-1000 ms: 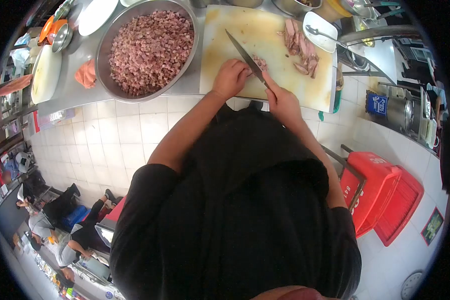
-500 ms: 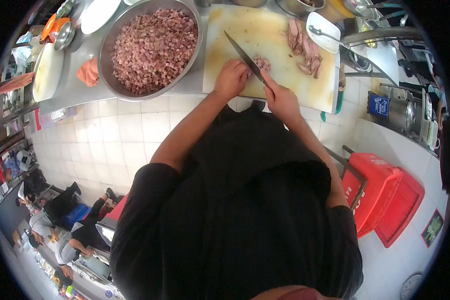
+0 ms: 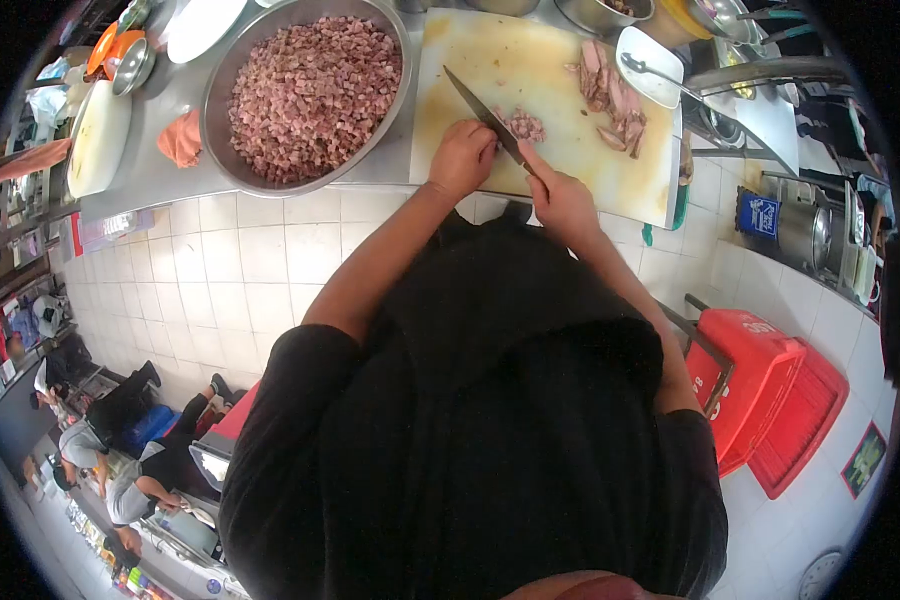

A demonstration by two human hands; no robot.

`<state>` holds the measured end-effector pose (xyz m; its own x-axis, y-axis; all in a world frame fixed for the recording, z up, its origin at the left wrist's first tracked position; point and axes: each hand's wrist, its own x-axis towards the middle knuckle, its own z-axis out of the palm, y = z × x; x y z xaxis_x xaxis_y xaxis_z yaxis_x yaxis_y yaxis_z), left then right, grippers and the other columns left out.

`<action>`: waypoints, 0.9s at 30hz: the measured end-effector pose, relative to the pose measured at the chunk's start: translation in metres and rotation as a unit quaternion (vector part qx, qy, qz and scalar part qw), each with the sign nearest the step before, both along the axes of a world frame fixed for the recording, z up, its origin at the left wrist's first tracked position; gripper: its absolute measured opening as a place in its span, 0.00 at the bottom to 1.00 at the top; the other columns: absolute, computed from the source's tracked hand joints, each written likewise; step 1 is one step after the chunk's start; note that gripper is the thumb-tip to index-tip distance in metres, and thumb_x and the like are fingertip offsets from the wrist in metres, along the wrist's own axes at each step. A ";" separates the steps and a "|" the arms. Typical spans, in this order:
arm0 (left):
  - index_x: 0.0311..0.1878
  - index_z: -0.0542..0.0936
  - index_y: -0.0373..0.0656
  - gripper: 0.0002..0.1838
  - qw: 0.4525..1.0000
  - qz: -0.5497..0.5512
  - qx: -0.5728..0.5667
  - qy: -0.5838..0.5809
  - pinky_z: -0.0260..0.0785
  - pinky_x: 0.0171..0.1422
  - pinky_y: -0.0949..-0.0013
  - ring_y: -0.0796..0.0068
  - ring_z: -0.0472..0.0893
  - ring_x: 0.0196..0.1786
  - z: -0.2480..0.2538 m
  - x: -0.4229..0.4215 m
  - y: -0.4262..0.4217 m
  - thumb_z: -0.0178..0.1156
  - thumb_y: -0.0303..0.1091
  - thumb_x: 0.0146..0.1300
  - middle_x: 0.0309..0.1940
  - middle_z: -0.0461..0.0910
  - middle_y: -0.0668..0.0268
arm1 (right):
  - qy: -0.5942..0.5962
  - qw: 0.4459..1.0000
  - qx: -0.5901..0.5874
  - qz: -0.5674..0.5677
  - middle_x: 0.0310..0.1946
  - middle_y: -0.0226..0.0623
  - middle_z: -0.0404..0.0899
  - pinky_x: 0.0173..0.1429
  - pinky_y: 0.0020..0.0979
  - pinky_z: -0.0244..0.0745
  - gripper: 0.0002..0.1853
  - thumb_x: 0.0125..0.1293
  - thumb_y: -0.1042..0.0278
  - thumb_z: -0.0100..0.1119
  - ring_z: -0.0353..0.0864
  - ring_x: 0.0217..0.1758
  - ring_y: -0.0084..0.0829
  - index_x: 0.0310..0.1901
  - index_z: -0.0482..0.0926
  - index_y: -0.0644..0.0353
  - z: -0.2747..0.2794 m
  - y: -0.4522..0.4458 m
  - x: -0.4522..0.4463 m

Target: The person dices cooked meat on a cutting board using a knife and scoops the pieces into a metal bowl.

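Observation:
My right hand [image 3: 565, 203] is closed round the handle of a long kitchen knife [image 3: 482, 112], its blade slanting up and left over the cutting board [image 3: 452, 45]. Beside the blade, my left hand [image 3: 461, 160] rests at the board's near edge with its fingers curled in; what lies under them is hidden. Just right of the blade is a small heap of diced meat [image 3: 526, 126]. Cooked-looking strips of meat [image 3: 610, 95] lie farther right on the board. To the left, a large metal bowl [image 3: 207, 130] is heaped with diced pinkish meat [image 3: 310, 100].
A white dish [image 3: 635, 48] with a spoon [image 3: 660, 72] sits at the board's upper right. An orange cloth [image 3: 180, 140] lies left of the bowl. Red plastic bins [image 3: 760, 390] stand on the floor at right. Several people [image 3: 130, 490] are at lower left.
The knife blade has shifted slightly left along with my left hand's fingers. A little more of the diced heap shows right of the blade.

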<state>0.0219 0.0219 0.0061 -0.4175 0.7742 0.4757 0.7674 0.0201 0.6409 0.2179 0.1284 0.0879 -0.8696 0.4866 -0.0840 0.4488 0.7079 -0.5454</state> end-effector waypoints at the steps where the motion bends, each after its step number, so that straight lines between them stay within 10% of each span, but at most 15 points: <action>1: 0.37 0.83 0.42 0.03 1.000 0.000 0.004 -0.002 0.76 0.56 0.51 0.49 0.82 0.48 0.000 -0.002 0.001 0.66 0.24 0.60 0.38 0.83 0.58 | -0.008 1.000 -0.001 0.001 0.32 0.53 0.85 0.44 0.58 0.81 0.32 0.80 0.59 0.56 0.87 0.36 0.57 0.82 0.65 0.27 0.009 0.002 -0.002; 27: 0.50 0.85 0.40 0.11 0.989 0.095 0.058 -0.100 0.79 0.62 0.52 0.45 0.86 0.55 0.006 -0.017 -0.037 0.62 0.20 0.66 0.49 0.88 0.52 | 0.015 0.999 -0.036 -0.001 0.30 0.52 0.83 0.43 0.56 0.79 0.33 0.79 0.62 0.57 0.85 0.35 0.58 0.82 0.65 0.33 -0.005 -0.019 -0.007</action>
<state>0.0052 -0.0149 0.0117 -0.6452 0.6181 0.4492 0.6139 0.0694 0.7863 0.2107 0.1095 0.0825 -0.8713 0.4820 -0.0927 0.4326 0.6649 -0.6089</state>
